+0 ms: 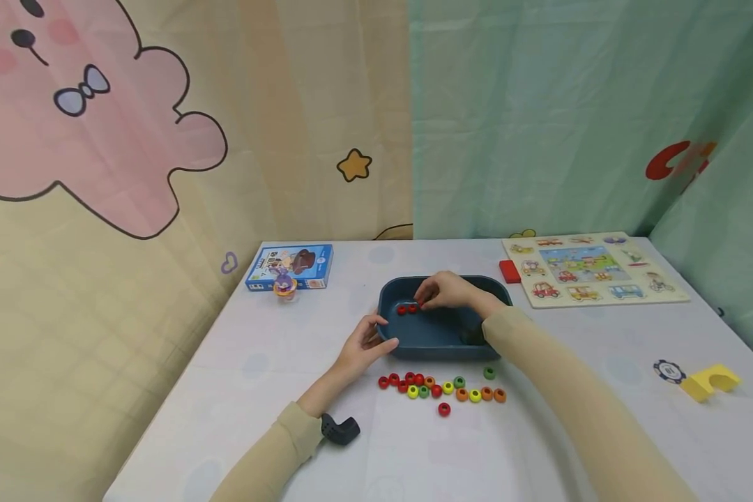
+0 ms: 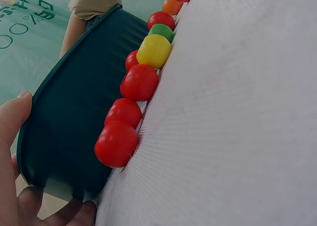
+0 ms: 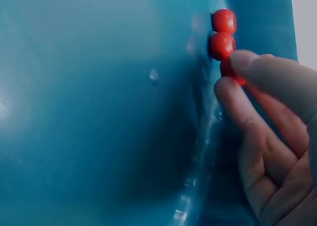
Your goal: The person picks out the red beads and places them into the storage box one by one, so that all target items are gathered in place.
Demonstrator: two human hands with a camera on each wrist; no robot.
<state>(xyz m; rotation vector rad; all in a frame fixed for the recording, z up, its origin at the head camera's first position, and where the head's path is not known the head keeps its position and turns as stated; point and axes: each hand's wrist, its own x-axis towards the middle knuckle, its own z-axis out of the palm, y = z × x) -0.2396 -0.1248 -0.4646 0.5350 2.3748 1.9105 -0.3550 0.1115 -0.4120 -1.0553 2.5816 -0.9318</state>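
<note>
A dark teal plastic tray (image 1: 439, 352) sits on the table. Inside it, two red beads (image 3: 222, 33) lie side by side along the far wall. My right hand (image 1: 447, 289) pinches a third red bead (image 3: 231, 72) between thumb and fingertip, right beside those two. At the tray's near left corner my left hand (image 1: 365, 343) grips it, thumb on the rim and fingers against the left side and underneath. In front of the tray lies a loose row of red beads (image 2: 117, 143), yellow beads (image 2: 153, 51), green beads (image 1: 459, 382) and orange beads (image 1: 487, 394).
A blue box (image 1: 295, 265) with a small purple figure (image 1: 284, 284) stands back left. Back right lie a picture puzzle board (image 1: 555, 300) and a red block (image 1: 510, 272). A yellow arch block (image 1: 709, 382) and a round chip (image 1: 669, 371) are at the right.
</note>
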